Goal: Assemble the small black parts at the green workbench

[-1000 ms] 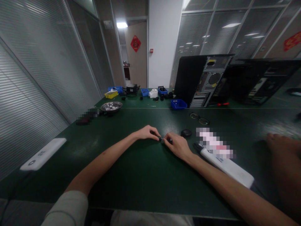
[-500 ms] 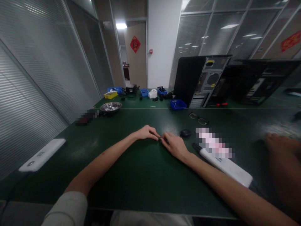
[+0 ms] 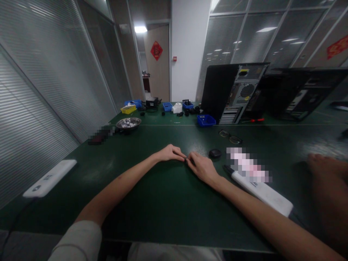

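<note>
Over the middle of the green table (image 3: 152, 214), my left hand (image 3: 171, 152) and my right hand (image 3: 200, 166) meet at the fingertips. Between them shows a small dark piece (image 3: 186, 160), mostly covered by the fingers and too small to name. Thumb and fingers of my left hand pinch at its left side. My right hand has its fingers curled around the other side of it. Just right of my right hand lies a rounded black object (image 3: 215, 153), perhaps a mouse or a case part.
Eyeglasses (image 3: 230, 136), a white device with a black tip (image 3: 262, 192) and another person's hand (image 3: 326, 166) are to the right. A metal bowl (image 3: 128, 124), a blue bin (image 3: 206, 120) and a computer tower (image 3: 233, 94) stand farther back. A white power bank-like box (image 3: 50, 178) lies left.
The fingertips of my left hand have shifted slightly right, closer against my right hand, covering more of the small dark piece. Everything else looks the same.
</note>
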Available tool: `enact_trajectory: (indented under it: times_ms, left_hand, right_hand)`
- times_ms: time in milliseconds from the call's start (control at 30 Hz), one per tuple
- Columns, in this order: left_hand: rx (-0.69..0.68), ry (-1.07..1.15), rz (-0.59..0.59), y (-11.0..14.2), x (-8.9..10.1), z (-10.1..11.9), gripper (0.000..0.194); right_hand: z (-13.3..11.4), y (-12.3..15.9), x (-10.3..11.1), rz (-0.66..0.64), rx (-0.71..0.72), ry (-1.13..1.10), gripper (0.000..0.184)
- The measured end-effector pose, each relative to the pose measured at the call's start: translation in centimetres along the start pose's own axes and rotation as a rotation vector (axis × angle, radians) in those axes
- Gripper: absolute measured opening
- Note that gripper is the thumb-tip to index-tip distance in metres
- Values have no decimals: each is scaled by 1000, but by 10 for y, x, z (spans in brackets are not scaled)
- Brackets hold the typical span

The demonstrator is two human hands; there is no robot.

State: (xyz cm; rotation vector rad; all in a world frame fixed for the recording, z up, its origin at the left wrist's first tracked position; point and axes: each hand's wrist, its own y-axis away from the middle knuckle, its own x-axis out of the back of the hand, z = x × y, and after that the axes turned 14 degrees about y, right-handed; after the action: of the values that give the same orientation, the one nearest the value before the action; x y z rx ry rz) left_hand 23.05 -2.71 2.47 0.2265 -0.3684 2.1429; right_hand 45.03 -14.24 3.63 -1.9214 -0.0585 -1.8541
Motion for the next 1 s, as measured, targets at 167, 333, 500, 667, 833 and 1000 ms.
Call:
enact_trajectory:
  times_ms: [167,333,500,667,833,1000]
  left_hand:
    - [-90,-86,-10,1,-8,4,29]
    - [-200,-400,-8,4,-17,8,30]
    - [-209,-519,-26,6,-19,12,31]
    - [-196,-535,-23,7,-20,16,31]
    - [-205,-586,-7,14,-25,19,33]
    - [-206,-610,25,20,-28,20,33]
  right_hand:
    - [1,1,-1,-10,-42,-20,19]
    - [1,1,-3,15,-58,-11,18]
    - [1,1,-3,16,-24,36,18]
    - [4,1,-2,17,80,90,20]
    - [5,2,-4,18,109,87,21]
    - [7,2,-6,1,106,16,18]
